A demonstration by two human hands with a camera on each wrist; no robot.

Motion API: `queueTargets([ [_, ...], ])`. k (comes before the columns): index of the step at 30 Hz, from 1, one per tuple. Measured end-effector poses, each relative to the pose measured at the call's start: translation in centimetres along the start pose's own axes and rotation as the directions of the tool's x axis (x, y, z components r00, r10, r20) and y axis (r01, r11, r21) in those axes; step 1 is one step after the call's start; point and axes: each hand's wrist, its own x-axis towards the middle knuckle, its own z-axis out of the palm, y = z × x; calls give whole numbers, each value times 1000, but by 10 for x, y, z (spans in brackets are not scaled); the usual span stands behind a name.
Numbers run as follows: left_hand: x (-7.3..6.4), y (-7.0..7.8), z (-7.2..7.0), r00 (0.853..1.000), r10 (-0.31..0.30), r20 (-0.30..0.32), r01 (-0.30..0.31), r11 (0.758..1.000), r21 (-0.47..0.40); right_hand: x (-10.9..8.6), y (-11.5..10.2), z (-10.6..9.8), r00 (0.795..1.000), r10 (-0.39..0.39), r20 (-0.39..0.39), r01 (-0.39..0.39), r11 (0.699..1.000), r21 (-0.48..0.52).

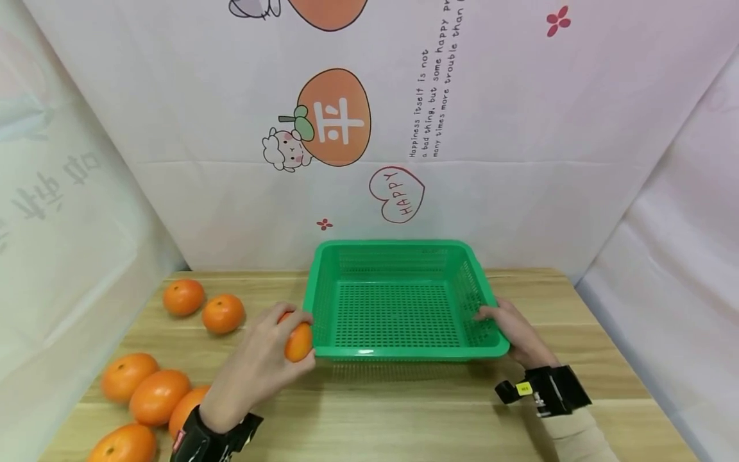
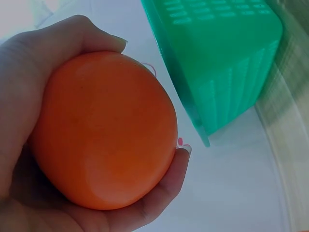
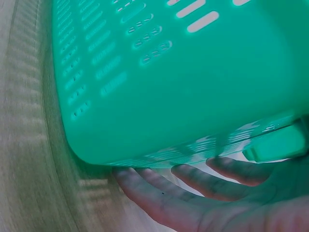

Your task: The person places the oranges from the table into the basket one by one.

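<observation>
My left hand (image 1: 262, 359) grips an orange (image 1: 298, 342), its fingers and thumb wrapped round the fruit. In the left wrist view, the same orange (image 2: 108, 130) fills the palm, a short gap away from the basket's rim (image 2: 181, 92). At the left end of the green plastic basket (image 1: 404, 353), this hand is level with the near corner. My right hand (image 1: 516, 330) holds the basket's right side, thumb over the rim and inside. In the right wrist view, its fingers (image 3: 159, 193) lie against the outer wall. The basket's mesh floor is bare.
Two oranges (image 1: 183, 297) lie at the back left of the wooden table (image 1: 404, 417). Several more oranges (image 1: 160, 397) are grouped at the front left, partly hidden by the left wrist. A printed white cloth (image 1: 491, 212) hangs behind the table, with white cloth at both sides.
</observation>
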Motion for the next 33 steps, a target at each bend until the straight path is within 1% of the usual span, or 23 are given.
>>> queueTargets([
  [4,6,5,1,999,26,19,-27,999,22,0,0,1,1000,3,0,-3,1000,3],
  [11,13,11,4,996,83,31,-84,995,45,0,-1,0,1000,1,10,-1,1000,24],
  [22,13,14,4,990,130,50,-134,986,99,1,2,2,1000,2,21,-2,1000,13],
  [26,16,16,5,988,140,63,-146,984,105,1,1,-1,1000,2,8,-2,1000,6],
  [33,21,22,7,983,169,74,-176,980,98,2,1,-2,1000,6,15,-6,1000,9],
])
